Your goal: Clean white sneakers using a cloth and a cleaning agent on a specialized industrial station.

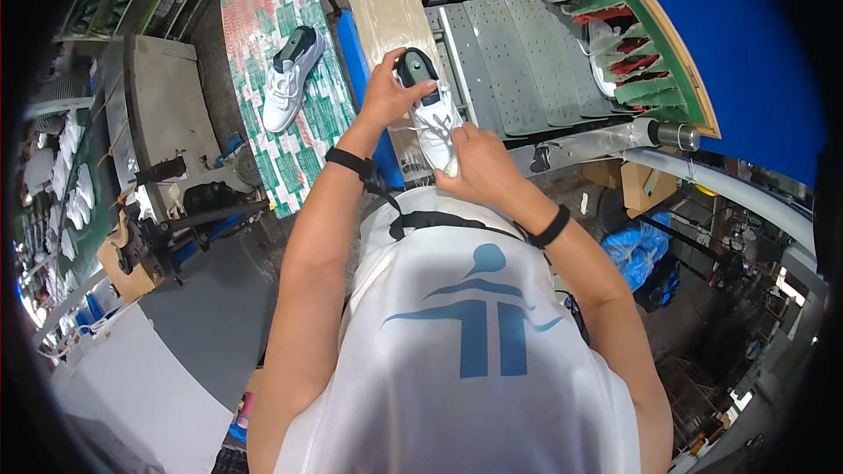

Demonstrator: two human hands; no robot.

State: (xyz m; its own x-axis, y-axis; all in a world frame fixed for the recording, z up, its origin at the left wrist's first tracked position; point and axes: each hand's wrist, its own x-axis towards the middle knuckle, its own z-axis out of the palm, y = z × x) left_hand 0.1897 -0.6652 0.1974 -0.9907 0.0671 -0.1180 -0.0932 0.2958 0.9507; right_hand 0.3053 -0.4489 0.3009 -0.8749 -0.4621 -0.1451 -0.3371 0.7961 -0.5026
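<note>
A white lace-up sneaker (pixel 435 134) with a dark collar lies over a narrow tan board wrapped in clear film (pixel 392 10). A dark green shoe last fills its opening. My left hand (pixel 386 95) grips the sneaker's heel end, the thumb laid across the collar. At the toe end, my right hand (pixel 481 161) is closed on the sneaker's front and side. Its fingertips are partly hidden against the shoe. A second white sneaker (pixel 285 96), also with a dark green last inside, rests on a green, white and red patterned board (pixel 237 31) to the left.
Right of the tan board runs a grey perforated slat conveyor (pixel 505 57), entering a machine opening hung with ragged green flaps (pixel 645 92). Another white shoe (pixel 602 57) sits by those flaps. Blue plastic bags (pixel 637 250) lie at the right. More white shoes (pixel 75 175) stand far left.
</note>
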